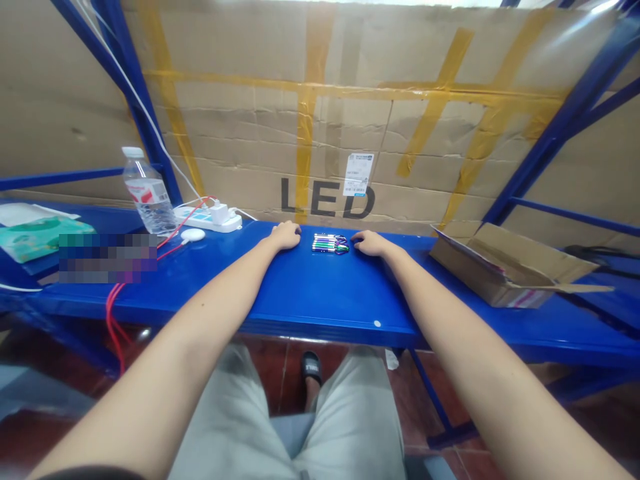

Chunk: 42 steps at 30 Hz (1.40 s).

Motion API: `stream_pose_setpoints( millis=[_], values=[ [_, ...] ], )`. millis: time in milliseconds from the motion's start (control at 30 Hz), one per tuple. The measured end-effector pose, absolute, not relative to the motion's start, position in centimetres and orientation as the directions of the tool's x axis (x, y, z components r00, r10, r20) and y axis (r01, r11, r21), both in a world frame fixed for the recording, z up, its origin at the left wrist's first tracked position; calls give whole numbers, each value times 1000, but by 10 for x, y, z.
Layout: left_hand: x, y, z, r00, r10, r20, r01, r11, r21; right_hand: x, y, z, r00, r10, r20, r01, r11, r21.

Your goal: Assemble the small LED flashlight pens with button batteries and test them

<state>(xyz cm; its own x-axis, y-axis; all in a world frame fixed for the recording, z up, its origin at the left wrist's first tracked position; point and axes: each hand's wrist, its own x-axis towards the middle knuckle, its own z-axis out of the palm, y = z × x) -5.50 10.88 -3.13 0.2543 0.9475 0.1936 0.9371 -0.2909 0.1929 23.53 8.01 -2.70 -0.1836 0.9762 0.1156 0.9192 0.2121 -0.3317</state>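
Several slim, shiny metallic sticks (326,243) in silver, green and purple lie side by side on the blue table (320,293). Dark loops or clips sit at their right ends; their exact kind is too small to make out. My left hand (287,235) rests on the table just left of the row, fingers loosely bent and holding nothing visible. On the other side, close to the looped ends, my right hand (369,243) lies with its fingers apart and nothing in them. Neither hand appears to touch the sticks.
An open cardboard box (493,267) stands at the right. Leftward are a water bottle (149,197), a white power strip (215,219) with cables and a green tissue pack (40,239). A large cardboard sheet (240,147) rises behind the table.
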Motion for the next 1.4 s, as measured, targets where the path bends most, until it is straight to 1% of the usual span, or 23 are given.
stream_pose_setpoints(
  millis=[133,367,733,800,867,900,967,1033,1067,1167,1233,1300,1400],
  values=[
    [-49,105,-29,264,946,190,937,-299,184,235,79,-26,-194,973,123,906,226,-358],
    [-44,103,-26,274,947,169,940,-301,159,234,78,-22,-204,970,129,905,238,-352],
    [-34,91,-15,187,975,116,959,-207,196,229,73,-15,-186,970,154,896,232,-380],
    [-34,88,-11,120,980,160,960,-155,231,229,71,-13,-149,972,180,890,211,-404],
    [-35,85,-5,74,964,253,944,-150,294,229,67,-9,-137,971,197,854,216,-473],
    [-36,83,-2,96,948,302,927,-196,320,229,64,-7,-165,968,189,817,241,-525],
    [-35,78,3,261,895,361,858,-387,338,227,57,-3,-288,947,143,712,312,-629],
    [-31,72,7,465,811,356,742,-576,343,225,50,-1,-419,904,84,636,358,-683],
    [-28,69,8,535,774,338,691,-631,353,223,47,-1,-453,889,64,626,368,-688],
    [-16,60,8,621,726,296,626,-687,369,220,44,-3,-478,877,55,640,390,-661],
    [-11,57,7,650,708,276,621,-704,344,219,46,-6,-479,876,56,653,398,-644],
    [-10,56,5,668,701,251,624,-711,324,219,49,-8,-484,874,52,660,403,-634],
    [-13,57,5,668,710,223,629,-699,340,218,50,-8,-489,871,41,673,407,-617]
  ],
)
